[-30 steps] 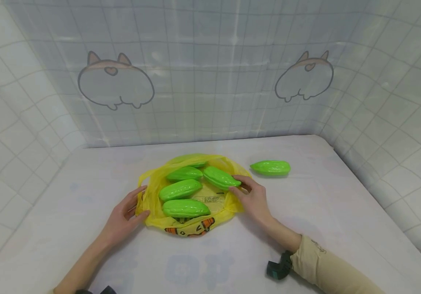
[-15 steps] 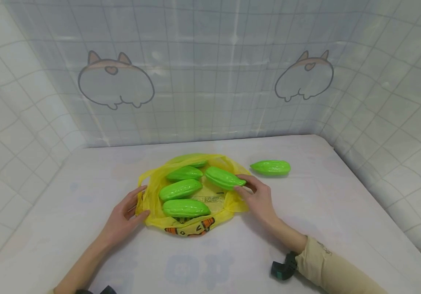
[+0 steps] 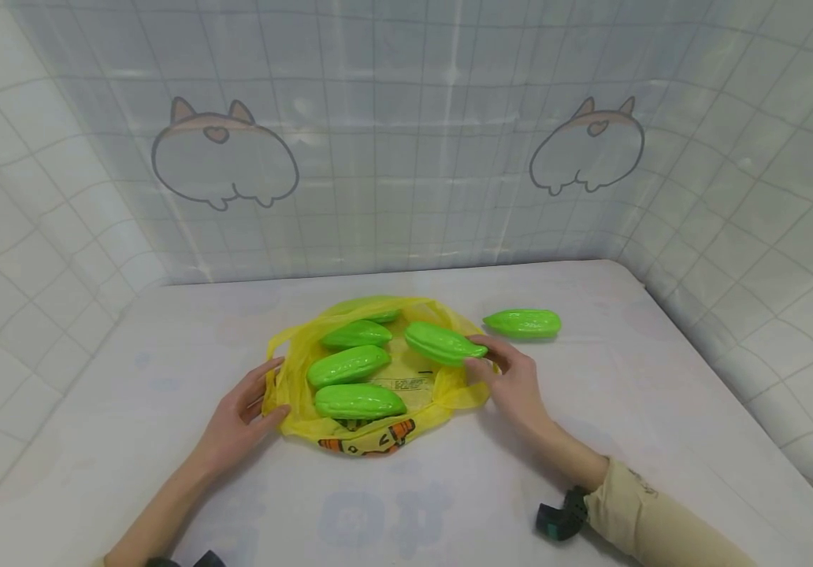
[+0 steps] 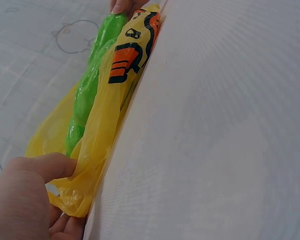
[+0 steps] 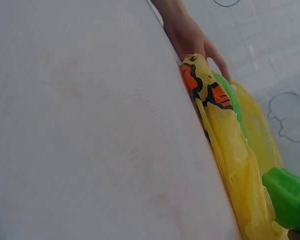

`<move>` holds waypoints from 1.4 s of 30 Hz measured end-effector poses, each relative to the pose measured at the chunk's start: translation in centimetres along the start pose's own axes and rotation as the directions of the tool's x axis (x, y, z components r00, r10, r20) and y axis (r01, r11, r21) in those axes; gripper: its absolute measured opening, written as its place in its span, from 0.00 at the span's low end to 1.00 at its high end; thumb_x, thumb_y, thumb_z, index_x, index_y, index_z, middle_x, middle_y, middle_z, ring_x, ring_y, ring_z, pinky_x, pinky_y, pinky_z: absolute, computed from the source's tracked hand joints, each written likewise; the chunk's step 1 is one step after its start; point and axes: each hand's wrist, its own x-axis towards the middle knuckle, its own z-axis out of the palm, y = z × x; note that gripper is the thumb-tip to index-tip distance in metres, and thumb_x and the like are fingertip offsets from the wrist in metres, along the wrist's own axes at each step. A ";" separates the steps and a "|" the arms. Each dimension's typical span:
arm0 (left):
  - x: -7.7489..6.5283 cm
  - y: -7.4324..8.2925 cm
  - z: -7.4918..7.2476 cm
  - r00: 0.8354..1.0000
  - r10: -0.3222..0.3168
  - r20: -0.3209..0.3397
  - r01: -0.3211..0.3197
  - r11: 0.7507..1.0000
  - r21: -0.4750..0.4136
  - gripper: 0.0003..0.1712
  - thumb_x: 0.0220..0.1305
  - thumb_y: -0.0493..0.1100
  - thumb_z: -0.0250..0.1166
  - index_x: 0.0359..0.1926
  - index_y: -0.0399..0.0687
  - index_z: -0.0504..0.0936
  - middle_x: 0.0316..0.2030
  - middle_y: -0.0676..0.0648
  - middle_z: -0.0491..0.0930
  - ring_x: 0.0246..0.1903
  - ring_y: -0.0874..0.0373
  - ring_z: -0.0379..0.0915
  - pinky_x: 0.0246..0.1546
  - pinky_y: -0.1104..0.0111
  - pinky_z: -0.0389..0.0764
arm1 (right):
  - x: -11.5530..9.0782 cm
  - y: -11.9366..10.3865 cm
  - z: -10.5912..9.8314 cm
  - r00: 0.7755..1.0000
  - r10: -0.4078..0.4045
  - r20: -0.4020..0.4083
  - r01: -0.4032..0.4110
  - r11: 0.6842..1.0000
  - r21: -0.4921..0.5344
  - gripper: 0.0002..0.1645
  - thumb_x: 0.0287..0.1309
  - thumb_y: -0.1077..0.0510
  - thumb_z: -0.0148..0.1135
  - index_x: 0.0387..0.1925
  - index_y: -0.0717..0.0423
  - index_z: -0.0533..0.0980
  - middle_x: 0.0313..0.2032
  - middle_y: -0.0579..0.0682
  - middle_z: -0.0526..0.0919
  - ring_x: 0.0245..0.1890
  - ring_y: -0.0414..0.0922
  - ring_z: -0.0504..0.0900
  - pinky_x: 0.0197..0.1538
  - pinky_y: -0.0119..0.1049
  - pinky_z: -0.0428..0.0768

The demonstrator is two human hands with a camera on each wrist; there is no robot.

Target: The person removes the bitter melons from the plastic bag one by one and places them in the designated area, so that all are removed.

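A yellow plastic bag (image 3: 293, 398) with an orange-and-black cartoon print lies on the table, its mouth spread wide. At its left edge my left hand (image 3: 232, 421) holds the plastic between thumb and fingers, as the left wrist view also shows. My right hand (image 3: 517, 390) pinches the pointed tip of a glossy green ribbed gourd (image 3: 442, 344) over the bag's right side. Several similar gourds lie in the bag, among them a front gourd (image 3: 359, 402) and one (image 3: 348, 367) behind it. The rearmost is partly covered by yellow plastic.
Another green gourd (image 3: 523, 324) lies outside the bag at the back right. The table (image 3: 307, 512) has a pale cover. Tile-patterned sheets with cartoon animals enclose the back and sides. A black device (image 3: 562, 516) sits at my right wrist.
My right hand has moved to the right, drawing the pinched gourd with it towards the bag's right edge. The left hand and the other gourds stay where they were.
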 end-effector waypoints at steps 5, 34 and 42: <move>0.0 0.0 0.0 1.000 0.004 -0.001 -0.004 1.000 -0.004 0.41 0.68 0.40 0.66 0.77 0.59 0.59 0.75 0.39 0.58 0.70 0.34 0.58 0.57 0.89 0.65 | 0.0 0.2 -0.7 1.000 0.006 0.006 -0.006 1.000 0.004 0.21 0.61 0.61 0.68 0.56 0.57 0.80 0.57 0.53 0.82 0.60 0.49 0.79 0.66 0.40 0.76; 0.0 0.3 0.0 1.000 -0.015 0.007 0.015 1.000 -0.003 0.40 0.68 0.41 0.65 0.76 0.59 0.59 0.75 0.38 0.57 0.70 0.33 0.57 0.57 0.89 0.64 | 0.2 0.9 -5.0 1.000 0.004 -0.020 -0.004 1.000 0.001 0.21 0.62 0.61 0.68 0.57 0.61 0.79 0.56 0.59 0.82 0.54 0.35 0.80 0.57 0.21 0.77; -0.1 0.2 0.0 1.000 -0.024 0.010 0.024 1.000 0.000 0.40 0.69 0.42 0.65 0.77 0.60 0.58 0.75 0.38 0.56 0.71 0.33 0.55 0.56 0.90 0.63 | 0.1 1.2 -6.5 1.000 -0.005 -0.024 0.004 0.999 -0.041 0.21 0.64 0.60 0.66 0.58 0.60 0.79 0.56 0.60 0.81 0.52 0.32 0.81 0.51 0.22 0.81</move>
